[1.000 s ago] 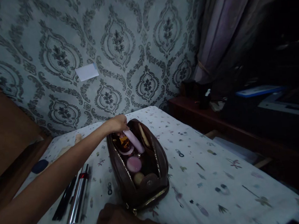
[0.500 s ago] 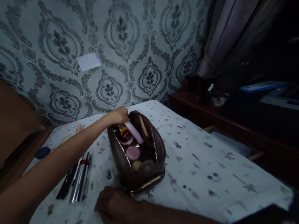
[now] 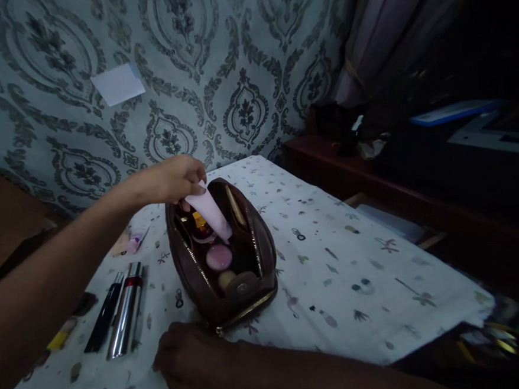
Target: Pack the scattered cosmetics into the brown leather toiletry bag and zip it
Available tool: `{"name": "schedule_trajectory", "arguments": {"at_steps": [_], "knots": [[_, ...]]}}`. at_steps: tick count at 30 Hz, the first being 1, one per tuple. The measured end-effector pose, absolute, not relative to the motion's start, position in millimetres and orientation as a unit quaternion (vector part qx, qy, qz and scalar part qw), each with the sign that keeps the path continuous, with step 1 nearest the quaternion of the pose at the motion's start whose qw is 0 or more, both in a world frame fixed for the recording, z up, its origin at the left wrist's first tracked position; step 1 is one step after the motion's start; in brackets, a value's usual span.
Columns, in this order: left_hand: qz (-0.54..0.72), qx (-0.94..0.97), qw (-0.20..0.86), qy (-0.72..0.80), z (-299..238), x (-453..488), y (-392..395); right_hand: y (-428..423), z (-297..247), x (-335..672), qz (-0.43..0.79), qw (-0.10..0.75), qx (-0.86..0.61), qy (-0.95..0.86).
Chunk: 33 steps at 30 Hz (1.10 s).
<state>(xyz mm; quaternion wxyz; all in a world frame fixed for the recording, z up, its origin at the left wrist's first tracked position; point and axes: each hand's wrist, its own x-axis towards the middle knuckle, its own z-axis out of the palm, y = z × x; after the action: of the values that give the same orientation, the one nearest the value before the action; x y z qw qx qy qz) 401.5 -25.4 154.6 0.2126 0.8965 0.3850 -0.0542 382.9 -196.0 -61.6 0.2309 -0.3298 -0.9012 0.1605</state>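
My left hand [image 3: 176,179] pinches a pale pink squeeze tube [image 3: 213,214] by its upper end, over the open brown cosmetic bag [image 3: 266,241]. The tube's lower end is still within the bag's mouth. Inside the bag are a round pink compact [image 3: 219,258], a round beige item [image 3: 226,279], an amber container with a yellow-orange part [image 3: 199,220], and a tan stick-like item [image 3: 236,205] along the right wall. My right hand [image 3: 193,362] rests on the cloth in front of the bag, fingers curled in with nothing visible in them.
Left of the bag lie a silver cylinder with a red band [image 3: 126,313] and a slim black tube [image 3: 103,315]. A small pink-purple packet [image 3: 137,238] and a dark round item [image 3: 84,303] are near my left arm. A dark red ledge [image 3: 311,167] runs along the right.
My left hand has lifted slightly and moved left with the pink tube, which shows more of its length. The view has shifted. My right hand stays on the cloth.
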Motion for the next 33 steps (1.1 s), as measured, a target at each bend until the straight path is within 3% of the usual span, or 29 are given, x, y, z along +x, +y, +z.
{"name": "schedule_trajectory", "arguments": {"at_steps": [7,18,24,33], "knots": [[-0.089,0.889,0.254,0.37,153.4,406.7,-23.9,-196.3,-60.0,384.1,0.162,0.224,-0.319,-0.906],[-0.063,0.955,0.126,0.262,128.7,423.2,-5.2,-191.7,-68.7,377.2,0.14,0.213,-0.315,-0.914],[-0.079,0.955,0.056,0.279,118.8,430.9,-1.8,-186.5,-81.4,369.1,0.13,0.172,-0.327,-0.92],[-0.075,0.948,0.033,0.309,115.1,424.3,4.7,-179.3,-91.6,367.1,0.145,0.162,-0.323,-0.921]]}}
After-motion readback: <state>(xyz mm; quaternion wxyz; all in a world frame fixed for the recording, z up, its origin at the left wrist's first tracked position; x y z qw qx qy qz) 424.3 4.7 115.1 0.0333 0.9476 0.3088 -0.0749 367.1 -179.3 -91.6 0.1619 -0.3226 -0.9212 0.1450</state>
